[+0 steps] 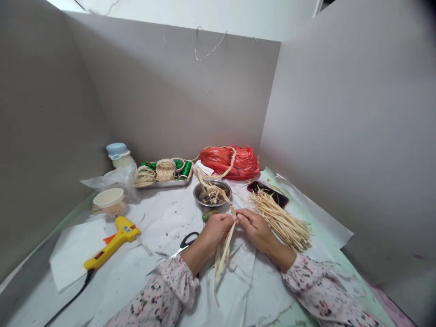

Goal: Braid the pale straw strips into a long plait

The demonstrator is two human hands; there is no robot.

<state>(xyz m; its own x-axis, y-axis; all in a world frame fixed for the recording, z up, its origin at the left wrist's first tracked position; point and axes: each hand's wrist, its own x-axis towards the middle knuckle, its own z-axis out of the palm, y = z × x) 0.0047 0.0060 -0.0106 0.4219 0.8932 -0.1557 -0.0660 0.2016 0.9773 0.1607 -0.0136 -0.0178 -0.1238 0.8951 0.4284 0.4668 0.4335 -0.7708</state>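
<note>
Braid (229, 200): located near the middle of the table (166, 211), crossing the bowl (200, 203) and running toward the near edge. Left hand (216, 229): thumb and fingers narrowed in a pinch on the braid's working end. Right hand (255, 231): likewise pinched there, fingertips meeting the left's; which strand each finger controls cannot be told. Loose strands (223, 263) hang below, toward the near edge.

Straw bundle (284, 220): beside the right forearm, toward the right edge, partly over the phone (279, 198). Scissors (185, 243): just beside the left wrist, partly hidden by it.

Assessment: good plaiting calls for one hand locking the last crossing while the other folds a strand over, flat and under even tension. Strands are best kept separate. The braid's rough part over the bowl could snag.
</note>
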